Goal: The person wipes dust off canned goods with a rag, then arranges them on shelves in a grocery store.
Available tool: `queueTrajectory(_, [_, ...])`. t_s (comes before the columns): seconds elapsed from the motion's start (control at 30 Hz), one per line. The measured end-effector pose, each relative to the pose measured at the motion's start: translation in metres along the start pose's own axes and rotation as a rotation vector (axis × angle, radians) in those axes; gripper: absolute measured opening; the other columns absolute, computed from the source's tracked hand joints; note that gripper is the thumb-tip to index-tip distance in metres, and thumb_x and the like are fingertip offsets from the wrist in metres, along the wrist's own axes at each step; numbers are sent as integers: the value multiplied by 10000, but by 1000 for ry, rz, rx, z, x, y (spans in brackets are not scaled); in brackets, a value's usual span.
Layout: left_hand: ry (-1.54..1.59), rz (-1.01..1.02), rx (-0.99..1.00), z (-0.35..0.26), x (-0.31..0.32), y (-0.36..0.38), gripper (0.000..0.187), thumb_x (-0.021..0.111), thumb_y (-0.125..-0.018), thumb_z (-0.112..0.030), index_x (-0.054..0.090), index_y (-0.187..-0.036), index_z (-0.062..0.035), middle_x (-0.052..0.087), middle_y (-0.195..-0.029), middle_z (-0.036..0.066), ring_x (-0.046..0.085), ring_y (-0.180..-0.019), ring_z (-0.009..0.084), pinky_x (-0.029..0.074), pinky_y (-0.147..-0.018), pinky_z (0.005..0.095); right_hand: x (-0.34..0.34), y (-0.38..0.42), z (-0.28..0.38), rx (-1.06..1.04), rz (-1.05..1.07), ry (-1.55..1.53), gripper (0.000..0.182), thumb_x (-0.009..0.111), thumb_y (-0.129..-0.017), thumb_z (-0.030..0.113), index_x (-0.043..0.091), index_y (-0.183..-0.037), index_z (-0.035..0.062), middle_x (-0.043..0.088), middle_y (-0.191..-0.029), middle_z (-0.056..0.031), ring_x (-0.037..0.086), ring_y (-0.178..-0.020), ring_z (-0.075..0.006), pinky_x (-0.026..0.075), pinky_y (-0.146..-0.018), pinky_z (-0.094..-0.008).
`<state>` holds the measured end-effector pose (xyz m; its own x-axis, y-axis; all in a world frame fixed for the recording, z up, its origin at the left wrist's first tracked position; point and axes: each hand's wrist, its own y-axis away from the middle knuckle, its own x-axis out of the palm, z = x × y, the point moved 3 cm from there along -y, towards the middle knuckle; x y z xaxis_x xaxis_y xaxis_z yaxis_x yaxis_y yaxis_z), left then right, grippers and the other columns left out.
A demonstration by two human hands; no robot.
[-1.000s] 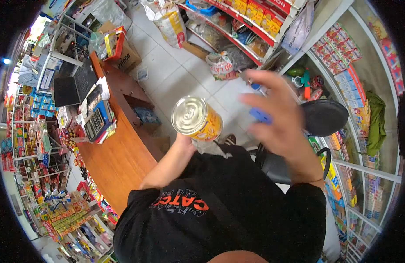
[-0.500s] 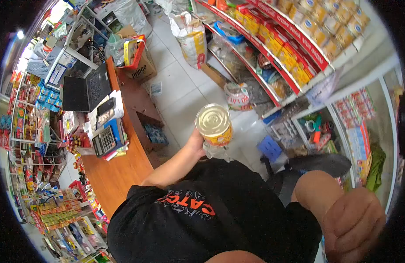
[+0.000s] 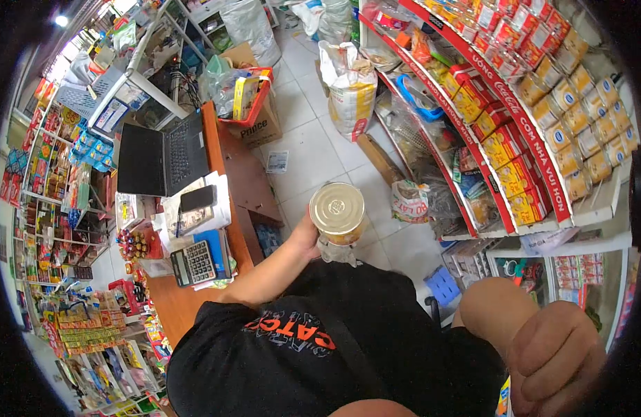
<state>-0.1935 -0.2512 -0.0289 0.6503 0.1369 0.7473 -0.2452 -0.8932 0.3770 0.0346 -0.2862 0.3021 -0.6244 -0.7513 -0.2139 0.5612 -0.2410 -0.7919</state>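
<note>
My left hand [image 3: 307,237] is wrapped round the side of a can [image 3: 338,210] with a ridged metal end facing up and a yellow printed label. Crumpled clear plastic [image 3: 336,254] shows beneath the can, close to my black shirt. The can is held upright over the tiled floor, between the counter and the shelves. At the lower right, near the camera, my right hand [image 3: 558,358] is raised on a bent arm, its fingers folded into a loose fist with nothing showing in them.
On my left a wooden counter [image 3: 169,301] bears a laptop [image 3: 162,153], phone [image 3: 198,199] and calculator [image 3: 193,264]. A red basket [image 3: 263,104] sits on a cardboard box [image 3: 259,130]. Red-edged shelves [image 3: 497,83] with packaged goods stand right; a white sack [image 3: 347,90] is on the floor ahead.
The view has shifted, so the counter and sack sit further right and the shelves show more fully. My left hand still holds the can; my right hand stays raised and folded.
</note>
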Motion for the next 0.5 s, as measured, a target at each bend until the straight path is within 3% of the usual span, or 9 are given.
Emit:
queueTrajectory(0.03, [23,31,-21,-4,-3,-4,723,409,-769,-624,365,-1284,-119,450,-1266,100,462,-1140,273,408,-922,488,-8,-2,-4,60,86,-16,110,545,-759,317,483,-849,319,383,-603,30,282,-403,-125,213,-386,-279])
queueTrajectory(0.13, [47,87,-32,-11,-15,-15,704,368,-790,-619,376,-1280,-114,435,-1282,98,448,-1155,259,398,-939,462,-16,-6,-15,170,-2,8,174,580,-738,330,489,-886,321,403,-606,30,318,-417,-134,232,-382,-284])
queueTrajectory(0.2, [-12,83,27,-14,-17,-24,699,366,-796,-614,382,-1276,-107,428,-1288,101,440,-1163,253,398,-941,450,-22,1,-34,93,-105,-32,208,599,-728,344,493,-906,326,390,-576,31,327,-402,-137,232,-367,-285])
queueTrajectory(0.23, [-7,23,15,-15,-16,-28,697,368,-801,-612,384,-1274,-101,429,-1288,102,448,-1155,251,407,-931,448,-28,13,-46,2,-91,14,194,612,-737,333,511,-889,269,433,-667,-3,395,-537,-148,298,-476,-313])
queueTrajectory(0.27, [-3,-37,3,-18,-12,-31,696,370,-805,-611,385,-1272,-95,429,-1288,102,456,-1146,248,416,-921,445,-35,26,-61,30,-104,77,221,620,-731,335,511,-904,251,437,-703,-14,406,-571,-160,310,-500,-318])
queueTrajectory(0.4, [-259,-87,48,-66,56,-38,522,302,-915,-469,377,-1279,-102,457,-1254,105,465,-1146,236,391,-952,435,-48,38,-180,420,30,338,335,652,-707,341,510,-963,179,453,-845,-58,449,-707,-210,357,-597,-339])
queueTrajectory(0.47, [-165,113,202,-57,30,-73,531,281,-926,-458,298,-1306,-87,452,-1241,120,449,-1159,218,401,-952,348,-49,44,-238,573,138,402,392,668,-696,344,509,-993,143,461,-916,-80,470,-775,-235,381,-646,-349])
queueTrajectory(0.5, [-250,58,226,-60,25,-87,480,334,-925,-406,333,-1276,-79,464,-1218,122,468,-1132,212,420,-922,337,-53,48,-261,620,177,419,421,676,-690,345,509,-1008,125,465,-952,-91,481,-809,-247,393,-671,-354])
